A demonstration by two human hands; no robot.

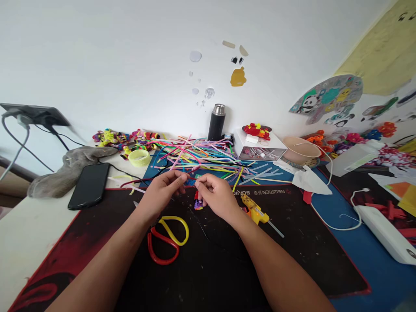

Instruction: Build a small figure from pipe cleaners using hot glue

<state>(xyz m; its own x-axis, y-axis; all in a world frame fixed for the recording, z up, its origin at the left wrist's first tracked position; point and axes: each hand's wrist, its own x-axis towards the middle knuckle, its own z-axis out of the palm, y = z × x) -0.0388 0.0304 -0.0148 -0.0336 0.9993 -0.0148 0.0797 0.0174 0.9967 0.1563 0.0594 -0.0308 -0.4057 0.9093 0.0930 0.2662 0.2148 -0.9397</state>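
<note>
My left hand (164, 188) and my right hand (217, 195) meet above the dark mat, thumbs and fingers pinched. A thin dark red pipe cleaner (131, 182) runs between the fingertips and sticks out past the left hand. Just below my right fingers is a small red and purple fuzzy piece (198, 203); whether the hand touches it I cannot tell. Scissors (164, 247) with one red and one yellow handle loop lie under my left wrist, their blades partly hidden. Beside my right wrist rests a yellow glue gun (255, 210) with a glue stick poking out.
Colourful pipe cleaners (195, 151) pile up behind the hands. A black thermos (217, 123) and a white drawer box (260, 145) stand by the wall. On the left are a phone (89, 186) and tape roll (139, 158); on the right, a white power strip (385, 234) and cable.
</note>
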